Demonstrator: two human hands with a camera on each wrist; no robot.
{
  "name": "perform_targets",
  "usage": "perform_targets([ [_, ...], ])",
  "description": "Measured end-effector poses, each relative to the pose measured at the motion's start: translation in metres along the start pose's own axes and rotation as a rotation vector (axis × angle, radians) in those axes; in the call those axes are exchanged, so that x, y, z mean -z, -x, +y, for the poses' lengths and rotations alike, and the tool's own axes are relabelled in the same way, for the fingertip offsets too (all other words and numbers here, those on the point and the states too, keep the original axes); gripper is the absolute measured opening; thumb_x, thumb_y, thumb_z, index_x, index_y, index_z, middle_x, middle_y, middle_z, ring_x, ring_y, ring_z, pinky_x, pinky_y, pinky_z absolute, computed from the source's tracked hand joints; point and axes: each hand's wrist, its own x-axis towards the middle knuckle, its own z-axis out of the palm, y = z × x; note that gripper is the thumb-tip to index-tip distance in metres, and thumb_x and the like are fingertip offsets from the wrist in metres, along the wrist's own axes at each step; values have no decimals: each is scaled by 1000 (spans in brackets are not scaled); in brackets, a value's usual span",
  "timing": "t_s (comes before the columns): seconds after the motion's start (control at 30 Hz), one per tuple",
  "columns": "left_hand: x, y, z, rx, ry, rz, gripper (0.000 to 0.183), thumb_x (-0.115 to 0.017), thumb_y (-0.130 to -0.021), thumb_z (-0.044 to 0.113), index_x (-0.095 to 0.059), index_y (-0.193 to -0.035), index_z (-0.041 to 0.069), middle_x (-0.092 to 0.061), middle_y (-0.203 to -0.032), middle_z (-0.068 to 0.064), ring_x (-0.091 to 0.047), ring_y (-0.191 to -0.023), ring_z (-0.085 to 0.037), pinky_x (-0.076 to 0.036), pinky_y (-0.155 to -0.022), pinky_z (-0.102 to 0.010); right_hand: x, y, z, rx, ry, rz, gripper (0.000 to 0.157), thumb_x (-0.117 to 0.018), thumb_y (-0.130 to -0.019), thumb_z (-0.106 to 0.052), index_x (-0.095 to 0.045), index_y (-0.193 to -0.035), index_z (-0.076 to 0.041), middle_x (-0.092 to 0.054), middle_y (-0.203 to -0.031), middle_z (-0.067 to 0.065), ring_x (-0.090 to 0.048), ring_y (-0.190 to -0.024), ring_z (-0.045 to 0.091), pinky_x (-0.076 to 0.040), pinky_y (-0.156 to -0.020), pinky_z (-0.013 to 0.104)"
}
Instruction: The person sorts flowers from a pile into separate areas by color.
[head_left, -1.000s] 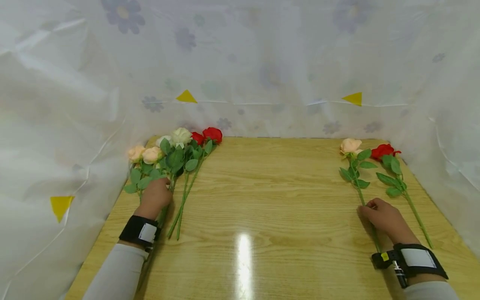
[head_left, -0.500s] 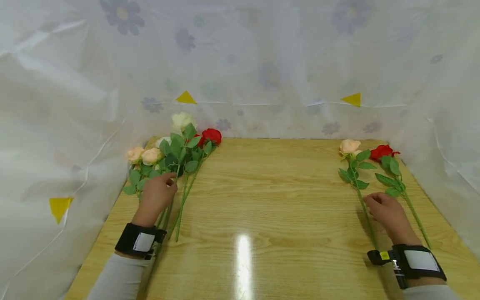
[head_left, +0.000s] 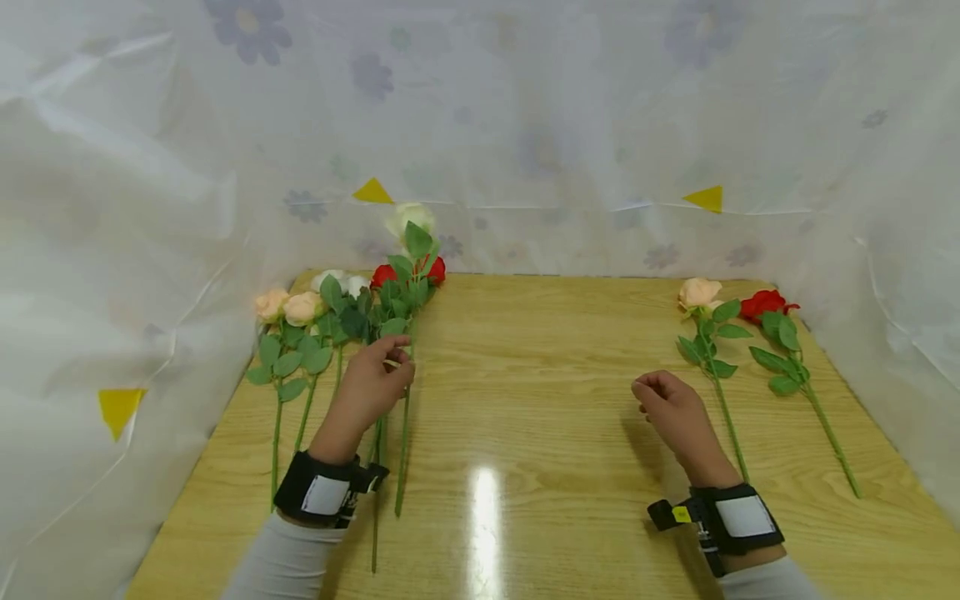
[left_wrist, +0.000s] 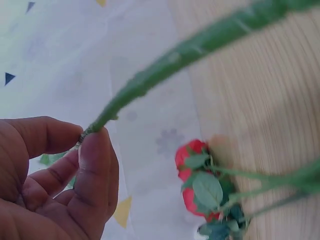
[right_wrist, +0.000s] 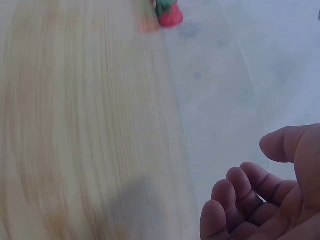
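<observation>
My left hand [head_left: 369, 385] pinches the green stem of a white rose [head_left: 410, 220] between thumb and fingertips, above the left part of the table. In the left wrist view this stem [left_wrist: 170, 62] slants up to the right from the pinch; its bloom is out of sight there. Behind the held rose lie red roses [head_left: 383, 276], partly covered by its leaves. My right hand [head_left: 678, 421] hovers over the table, left of a peach rose [head_left: 700, 293]. The right wrist view shows its fingers [right_wrist: 223, 194] loosely curled and apart from the thumb, holding nothing.
Peach roses [head_left: 303, 308] and other white roses [head_left: 328, 282] lie at the table's left. A red rose [head_left: 766, 305] lies at the far right. Pale plastic sheeting [head_left: 525, 108] with yellow triangles walls the wooden table [head_left: 525, 400] at back and sides.
My left hand has lifted the white rose from the left group and carried it right, over the red roses. My right hand has left the peach rose's stem and moved left.
</observation>
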Motion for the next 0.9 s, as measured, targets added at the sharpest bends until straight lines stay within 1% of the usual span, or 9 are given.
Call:
perform_targets([
  [0.1,-11,2,9,-4,105,-25,42,-51,-95,14,-46,-136,6,-52,-110,-17,-58,-88,-25,-56,-69,-40,-21,4,-13,16,-46,-32,45,-47,-97,-42,-54,-115,-1,-56,-104,23,-54,-91,34,-50,-75,47],
  [0.23,-28,3,18,-13,206,-72,41,-52,-95,12,-46,-135,8,-51,-108,-15,-58,-88,-25,-56,-69,-40,-46,12,-33,46,-118,-57,37,-51,-96,-40,-56,-111,-7,-58,-102,23,-55,-91,36,-52,-74,49],
  [0.33,-41,3,23,-27,278,-111,39,-53,-94,11,-47,-133,8,-50,-107,-13,-57,-88,-25,-56,-68,-40,-59,17,-49,79,-177,-61,29,-53,-95,-35,-56,-110,-10,-58,-100,21,-55,-91,37,-53,-72,50],
  [0.43,-53,2,29,-45,355,-131,36,-54,-93,10,-48,-128,7,-49,-105,-12,-56,-87,-25,-56,-69,-44,-67,21,-62,114,-212,-73,26,-55,-95,-34,-56,-110,-13,-58,-98,17,-56,-90,37,-53,-72,50],
  [0.53,-62,2,33,-53,417,-122,33,-55,-92,8,-50,-124,7,-49,-102,-11,-55,-86,-24,-56,-69,-44,-77,25,-72,149,-205,-99,24,-56,-94,-34,-56,-110,-15,-59,-95,11,-56,-87,34,-53,-70,49],
  [0.67,-72,1,39,-66,470,-101,30,-57,-91,6,-51,-120,6,-50,-98,-9,-57,-84,-21,-55,-67,-36,-92,31,-80,182,-167,-143,21,-58,-93,-31,-56,-111,-20,-59,-95,5,-57,-79,25,-53,-63,42],
  [0.73,-75,0,41,-75,483,-97,29,-57,-91,5,-51,-119,5,-49,-98,-9,-57,-83,-20,-55,-67,-34,-101,35,-83,188,-161,-164,20,-58,-93,-27,-55,-112,-21,-59,-96,4,-56,-76,22,-52,-61,38],
  [0.8,-77,-1,43,-71,503,-94,29,-57,-91,5,-51,-119,5,-49,-98,-8,-56,-83,-20,-55,-67,-35,-108,39,-86,186,-171,-190,20,-59,-93,-23,-55,-113,-19,-58,-96,5,-57,-77,21,-53,-62,38],
  [0.9,-80,-2,44,-64,523,-89,30,-57,-91,5,-50,-120,5,-49,-98,-8,-56,-83,-20,-56,-69,-36,-118,44,-90,172,-208,-220,22,-58,-93,-15,-55,-115,-14,-58,-94,8,-58,-78,23,-56,-64,43],
])
